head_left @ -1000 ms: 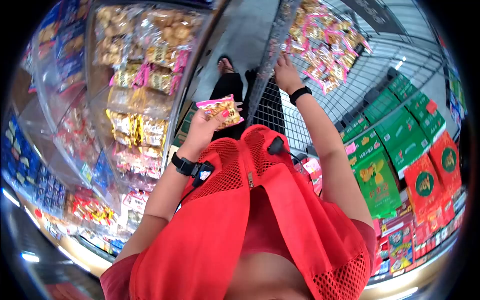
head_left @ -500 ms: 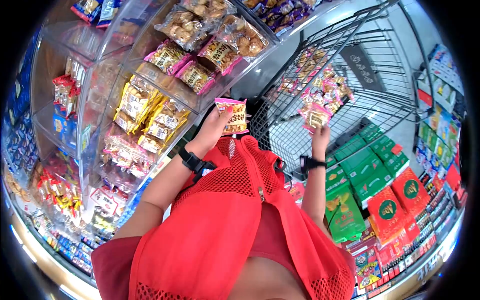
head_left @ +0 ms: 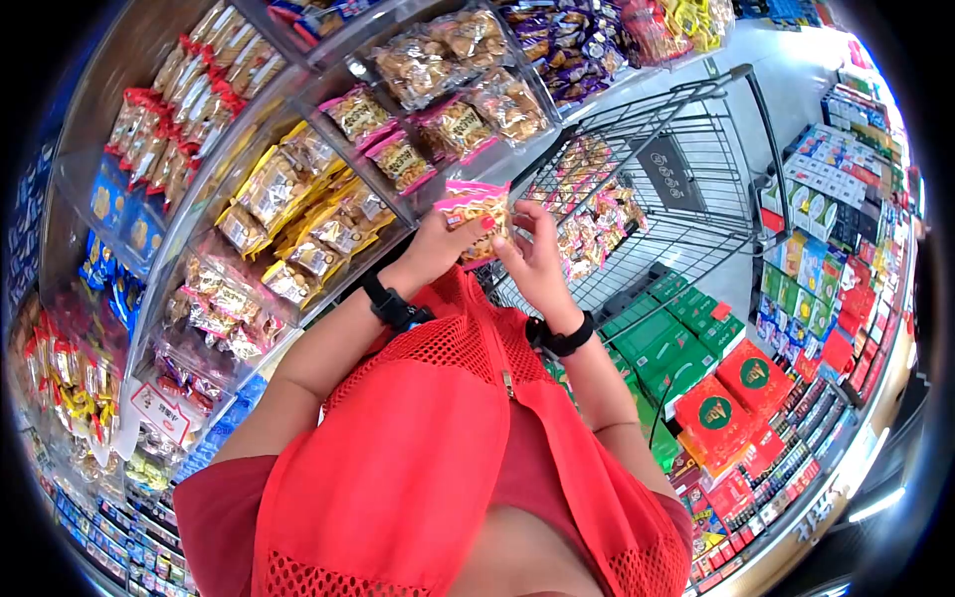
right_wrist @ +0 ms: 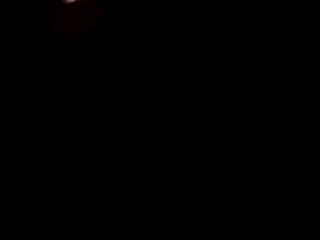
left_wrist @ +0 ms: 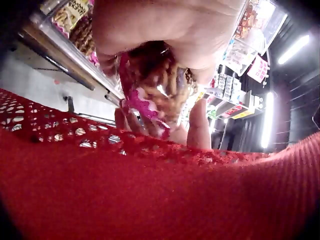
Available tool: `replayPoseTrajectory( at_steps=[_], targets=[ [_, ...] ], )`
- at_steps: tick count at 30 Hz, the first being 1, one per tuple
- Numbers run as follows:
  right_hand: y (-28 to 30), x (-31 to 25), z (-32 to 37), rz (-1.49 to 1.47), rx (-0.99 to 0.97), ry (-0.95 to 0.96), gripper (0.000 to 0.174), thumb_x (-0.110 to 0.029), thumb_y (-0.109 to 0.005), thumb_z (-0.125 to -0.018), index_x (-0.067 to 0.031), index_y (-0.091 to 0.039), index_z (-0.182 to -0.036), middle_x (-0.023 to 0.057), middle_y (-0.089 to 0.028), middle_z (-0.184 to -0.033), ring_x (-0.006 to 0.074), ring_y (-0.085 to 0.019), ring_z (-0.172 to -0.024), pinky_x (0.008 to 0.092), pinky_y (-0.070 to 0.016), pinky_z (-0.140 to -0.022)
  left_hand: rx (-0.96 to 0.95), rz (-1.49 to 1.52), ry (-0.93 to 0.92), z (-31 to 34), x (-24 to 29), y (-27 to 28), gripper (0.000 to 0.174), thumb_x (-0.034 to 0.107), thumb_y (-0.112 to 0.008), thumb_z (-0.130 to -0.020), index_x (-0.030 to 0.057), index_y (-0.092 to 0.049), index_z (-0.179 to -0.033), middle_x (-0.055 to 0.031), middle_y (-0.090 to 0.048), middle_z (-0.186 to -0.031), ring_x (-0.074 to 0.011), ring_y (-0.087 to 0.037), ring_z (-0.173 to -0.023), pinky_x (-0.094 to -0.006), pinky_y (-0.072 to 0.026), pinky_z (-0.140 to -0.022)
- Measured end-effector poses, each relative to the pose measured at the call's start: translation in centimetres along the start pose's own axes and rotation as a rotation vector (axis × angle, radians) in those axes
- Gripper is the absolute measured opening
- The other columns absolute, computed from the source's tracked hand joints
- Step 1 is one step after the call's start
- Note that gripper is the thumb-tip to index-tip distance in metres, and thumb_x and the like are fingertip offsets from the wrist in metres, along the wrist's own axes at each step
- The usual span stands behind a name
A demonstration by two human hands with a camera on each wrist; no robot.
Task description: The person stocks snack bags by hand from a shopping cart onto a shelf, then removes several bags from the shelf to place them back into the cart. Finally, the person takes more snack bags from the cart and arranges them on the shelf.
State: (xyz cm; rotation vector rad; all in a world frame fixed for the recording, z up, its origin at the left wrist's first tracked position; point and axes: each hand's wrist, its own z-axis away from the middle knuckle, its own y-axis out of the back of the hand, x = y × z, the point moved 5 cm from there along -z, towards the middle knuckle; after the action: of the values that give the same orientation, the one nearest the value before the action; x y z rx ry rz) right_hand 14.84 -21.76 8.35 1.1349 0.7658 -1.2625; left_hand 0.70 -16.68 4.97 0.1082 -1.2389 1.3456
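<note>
while the left hand [head_left: 430, 251] pinches a pink-edged snack packet [head_left: 472, 206], thumb across its front, the right hand [head_left: 542, 271] clamps its right side, seemingly steadying the floppy wrapper; whether a second one overlaps, can't tell. it's up between the right edge of the display [head_left: 527, 155] and the cart [head_left: 668, 171]. loose packets [head_left: 585, 237] pile along the cart's left side, wires likely containing them; dividers seem to keep yellow bags [head_left: 277, 187] separate. green boxes [head_left: 673, 350] sit by the cart's near edge, shop goods [head_left: 796, 289] beyond.
</note>
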Motion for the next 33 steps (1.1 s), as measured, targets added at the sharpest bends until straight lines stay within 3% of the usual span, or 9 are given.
replayPoseTrajectory(
  at_steps=[3,7,11,12,16,20,23,27,33],
  targets=[
    [-3.3,-0.8,-2.2,-0.18,-0.253,0.032,0.064,-0.01,-0.069,-0.087,0.0021,-0.032,-0.138,0.0154,-0.044,-0.133,0.0203,-0.046,-0.123,0.0334,-0.0419,-0.102,0.074,-0.078,-0.183,0.9,1.5,2.6,0.043,0.024,-0.066,-0.092,-0.0003,-0.051,-0.124,-0.0052,-0.064,-0.108,-0.011,-0.061,-0.097,-0.0283,-0.0499,-0.085],
    [-6.5,-1.3,-5.4,-0.046,-0.392,-0.002,0.064,-0.017,-0.072,-0.087,0.0037,-0.035,-0.136,0.0133,-0.056,-0.121,0.0163,-0.053,-0.113,0.0301,-0.044,-0.095,0.201,-0.19,-0.272,1.6,1.6,6.4,0.045,0.023,-0.066,-0.092,0.0015,-0.047,-0.126,-0.0073,-0.061,-0.114,-0.0136,-0.059,-0.103,-0.0308,-0.0481,-0.09],
    [-8.9,2.2,-9.4,-0.039,-0.235,-0.046,0.048,-0.019,-0.067,-0.09,0.0032,-0.044,-0.127,0.0126,-0.061,-0.109,0.0158,-0.058,-0.098,0.0307,-0.0479,-0.084,0.459,-0.099,-0.423,3.4,2.5,9.5,0.053,0.028,-0.055,-0.098,0.0027,-0.031,-0.139,-0.0119,-0.051,-0.129,-0.0206,-0.053,-0.117,-0.0341,-0.0421,-0.1],
    [-9.3,2.3,-10.1,0.077,-0.197,-0.11,0.046,-0.018,-0.066,-0.09,0.0041,-0.046,-0.125,0.0167,-0.063,-0.107,0.0239,-0.062,-0.097,0.0326,-0.0486,-0.083,0.442,-0.071,-0.337,3.9,2.2,10.4,0.053,0.035,-0.043,-0.102,0.0045,-0.027,-0.143,-0.0157,-0.045,-0.138,-0.0241,-0.05,-0.122,-0.0363,-0.0409,-0.102],
    [-11.7,5.8,-12.0,0.256,-0.164,0.044,0.044,-0.019,-0.065,-0.088,0.0047,-0.049,-0.121,0.0255,-0.062,-0.1,0.0402,-0.06,-0.094,0.0411,-0.0488,-0.082,0.463,0.091,-0.237,5.9,1.6,12.4,0.041,0.024,-0.038,-0.104,0.0051,-0.031,-0.14,-0.0153,-0.051,-0.129,-0.0234,-0.055,-0.116,-0.038,-0.0433,-0.102],
    [-13.7,7.2,-13.3,0.418,-0.29,-0.033,0.045,-0.023,-0.063,-0.088,0.0041,-0.049,-0.122,0.0269,-0.061,-0.099,0.0427,-0.059,-0.095,0.043,-0.0483,-0.082,0.459,0.165,-0.233,6.7,1.3,13.3,0.04,0.024,-0.038,-0.103,0.005,-0.035,-0.138,-0.0151,-0.053,-0.126,-0.0235,-0.056,-0.114,-0.038,-0.0435,-0.101],
    [-14.2,9.1,-14.2,0.486,-0.243,0.057,0.052,-0.026,-0.062,-0.089,0.004,-0.047,-0.127,0.0281,-0.059,-0.101,0.0456,-0.057,-0.093,0.0466,-0.0473,-0.085,0.453,0.201,-0.228,6.8,0.9,13.7,0.039,0.024,-0.039,-0.102,0.0051,-0.037,-0.136,-0.0143,-0.054,-0.124,-0.0227,-0.056,-0.112,-0.0376,-0.0432,-0.101],
    [-14.0,7.1,-12.5,0.737,0.158,0.415,0.058,-0.021,-0.061,-0.086,0.0036,-0.041,-0.135,0.0298,-0.056,-0.11,0.0472,-0.052,-0.102,0.0502,-0.0416,-0.095,0.445,0.206,-0.198,7.3,0.9,13.3,0.038,0.025,-0.039,-0.103,0.0053,-0.038,-0.135,-0.0122,-0.055,-0.121,-0.0201,-0.057,-0.109,-0.0357,-0.0429,-0.099],
    [-13.7,6.3,-11.9,0.67,0.09,0.339,0.023,-0.008,-0.064,-0.074,-0.0016,-0.054,-0.095,0.0226,-0.056,-0.091,0.0426,-0.054,-0.091,0.0506,-0.0448,-0.081,0.472,0.141,-0.178,7.9,1.2,13.4,0.038,0.025,-0.038,-0.102,0.0048,-0.04,-0.134,-0.0153,-0.056,-0.119,-0.0241,-0.057,-0.108,-0.0386,-0.0445,-0.098]
  ],
)
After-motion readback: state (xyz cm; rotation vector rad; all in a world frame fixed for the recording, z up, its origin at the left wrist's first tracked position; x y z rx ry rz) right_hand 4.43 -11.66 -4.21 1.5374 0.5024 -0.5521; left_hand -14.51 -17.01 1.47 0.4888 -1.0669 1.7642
